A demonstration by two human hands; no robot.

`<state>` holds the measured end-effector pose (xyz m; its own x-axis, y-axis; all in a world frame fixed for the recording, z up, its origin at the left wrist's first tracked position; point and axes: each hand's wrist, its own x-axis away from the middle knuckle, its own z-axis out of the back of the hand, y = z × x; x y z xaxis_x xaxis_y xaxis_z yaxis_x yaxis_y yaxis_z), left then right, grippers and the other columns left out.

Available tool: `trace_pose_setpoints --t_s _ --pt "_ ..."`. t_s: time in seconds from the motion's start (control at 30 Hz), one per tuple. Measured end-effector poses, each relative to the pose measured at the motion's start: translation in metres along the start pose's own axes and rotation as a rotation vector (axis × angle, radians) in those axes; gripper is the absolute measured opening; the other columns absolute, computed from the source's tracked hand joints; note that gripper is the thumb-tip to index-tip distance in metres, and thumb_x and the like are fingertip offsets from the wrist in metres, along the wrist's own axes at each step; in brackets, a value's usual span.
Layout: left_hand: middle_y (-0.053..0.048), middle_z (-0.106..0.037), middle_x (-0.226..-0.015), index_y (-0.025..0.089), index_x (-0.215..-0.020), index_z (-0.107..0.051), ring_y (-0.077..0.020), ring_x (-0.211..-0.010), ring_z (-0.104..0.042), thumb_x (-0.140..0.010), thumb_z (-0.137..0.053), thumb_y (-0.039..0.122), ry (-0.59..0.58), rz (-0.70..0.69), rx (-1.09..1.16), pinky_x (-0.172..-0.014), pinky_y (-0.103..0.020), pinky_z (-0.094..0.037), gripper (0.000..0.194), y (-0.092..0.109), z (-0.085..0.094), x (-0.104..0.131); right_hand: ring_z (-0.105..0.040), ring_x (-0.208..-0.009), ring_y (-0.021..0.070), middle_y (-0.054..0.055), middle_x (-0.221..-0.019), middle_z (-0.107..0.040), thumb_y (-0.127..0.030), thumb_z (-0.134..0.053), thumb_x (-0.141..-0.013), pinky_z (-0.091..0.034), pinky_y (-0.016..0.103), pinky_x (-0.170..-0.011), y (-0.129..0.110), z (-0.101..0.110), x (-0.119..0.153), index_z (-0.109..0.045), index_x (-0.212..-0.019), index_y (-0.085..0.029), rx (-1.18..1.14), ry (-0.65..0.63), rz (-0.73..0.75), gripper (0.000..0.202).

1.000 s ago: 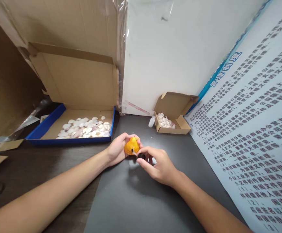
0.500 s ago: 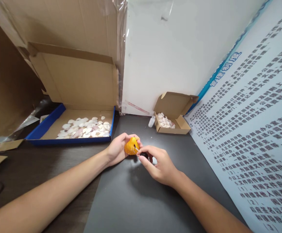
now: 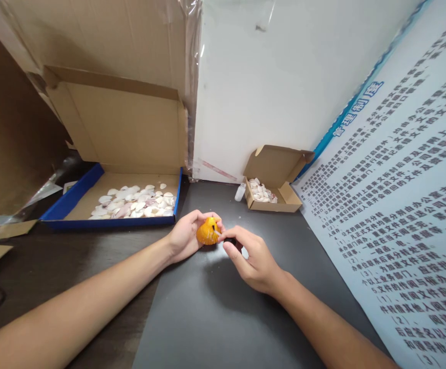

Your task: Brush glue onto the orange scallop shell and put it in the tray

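Observation:
An orange-yellow ribbed scallop shell is gripped between the fingers and thumb of my left hand, above the dark mat. My right hand is closed on a small applicator brush with a black cap and a thin pale stem. The brush's dark tip reaches onto the upper right part of the shell. Something whitish shows below my right fingers, mostly hidden by the hand.
On the left stands a blue-rimmed cardboard box with many pale shells. Back right, a smaller open box contains more shells, beside a small white bottle. A printed sheet slopes along the right side.
My right hand has shifted slightly right and up, and the brush tip has moved a little up and right on the shell. My left hand stays nearly still.

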<state>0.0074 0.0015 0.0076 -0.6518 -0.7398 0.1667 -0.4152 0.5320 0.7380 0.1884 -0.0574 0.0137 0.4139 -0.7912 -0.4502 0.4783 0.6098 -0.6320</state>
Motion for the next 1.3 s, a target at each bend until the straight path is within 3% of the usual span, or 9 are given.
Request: trace_pose_setpoints --t_s 0.13,0.37,0.57,0.77,0.97,1.17,1.3 --pt "-0.010 -0.061 -0.080 0.013 -0.078 -0.061 -0.0203 -0.073 -0.056 -0.079 -0.041 0.024 -0.018 0.006 -0.003 -0.069 -0.030 -0.046 0.023 0.0003 -0.0006 0.0003 -0.051 -0.059 0.0125 0.001 -0.074 -0.062 -0.022 -0.046 -0.094 -0.043 0.025 -0.059 -0.0030 0.0018 0.0010 -0.059 -0.089 -0.020 -0.014 -0.108 0.011 0.014" --pt "-0.009 -0.061 -0.077 0.013 -0.077 -0.061 -0.0181 -0.069 -0.055 -0.080 -0.043 0.024 -0.001 0.011 0.001 -0.069 -0.029 -0.045 0.022 -0.0003 0.0011 0.0000 -0.052 -0.064 0.0137 0.003 -0.084 -0.061 -0.023 -0.045 -0.095 -0.044 0.026 -0.062 -0.0004 0.0015 0.0007 -0.059 -0.099 -0.020 -0.008 0.012 0.021 0.014" --pt "-0.009 -0.060 -0.079 0.012 -0.077 -0.061 -0.0193 -0.071 -0.056 -0.080 -0.039 0.023 -0.006 0.007 -0.017 -0.067 -0.029 -0.046 0.025 0.0004 -0.0006 0.0000 -0.053 -0.068 0.0142 0.002 -0.078 -0.060 -0.022 -0.041 -0.097 -0.043 0.026 -0.066 -0.0021 0.0029 0.0014 -0.057 -0.089 -0.020 -0.059 -0.119 0.021 0.018" --pt "-0.008 -0.059 -0.078 0.012 -0.076 -0.061 -0.0169 -0.068 -0.055 -0.082 -0.039 0.024 0.015 0.015 -0.018 -0.067 -0.027 -0.045 0.026 -0.0003 0.0010 -0.0007 -0.052 -0.068 0.0138 0.003 -0.087 -0.060 -0.023 -0.045 -0.096 -0.042 0.026 -0.066 0.0003 0.0020 0.0011 -0.059 -0.100 -0.020 -0.037 0.005 0.004 0.015" --pt "-0.010 -0.060 -0.078 0.012 -0.075 -0.060 -0.0193 -0.071 -0.057 -0.082 -0.038 0.024 -0.001 0.012 -0.021 -0.067 -0.029 -0.046 0.026 0.0002 0.0001 -0.0003 -0.051 -0.066 0.0120 0.000 -0.074 -0.057 -0.020 -0.040 -0.098 -0.040 0.024 -0.066 -0.0004 0.0035 0.0014 -0.056 -0.085 -0.019 -0.067 -0.145 0.016 0.021" --pt "-0.008 -0.059 -0.077 0.012 -0.076 -0.060 -0.0172 -0.068 -0.056 -0.082 -0.038 0.023 0.009 0.012 -0.017 -0.067 -0.027 -0.046 0.026 -0.0001 0.0006 -0.0016 -0.052 -0.071 0.0131 0.002 -0.084 -0.057 -0.021 -0.044 -0.097 -0.040 0.024 -0.068 0.0002 0.0019 0.0003 -0.059 -0.098 -0.019 -0.022 -0.022 0.034 0.015" --pt "-0.009 -0.060 -0.079 0.012 -0.077 -0.061 -0.0184 -0.071 -0.057 -0.083 -0.037 0.024 -0.003 0.005 -0.018 -0.068 -0.028 -0.047 0.027 -0.0004 0.0016 -0.0015 -0.053 -0.069 0.0129 0.001 -0.080 -0.059 -0.020 -0.042 -0.098 -0.040 0.024 -0.067 0.0016 0.0027 0.0002 -0.058 -0.090 -0.019 -0.020 -0.085 0.005 0.018"
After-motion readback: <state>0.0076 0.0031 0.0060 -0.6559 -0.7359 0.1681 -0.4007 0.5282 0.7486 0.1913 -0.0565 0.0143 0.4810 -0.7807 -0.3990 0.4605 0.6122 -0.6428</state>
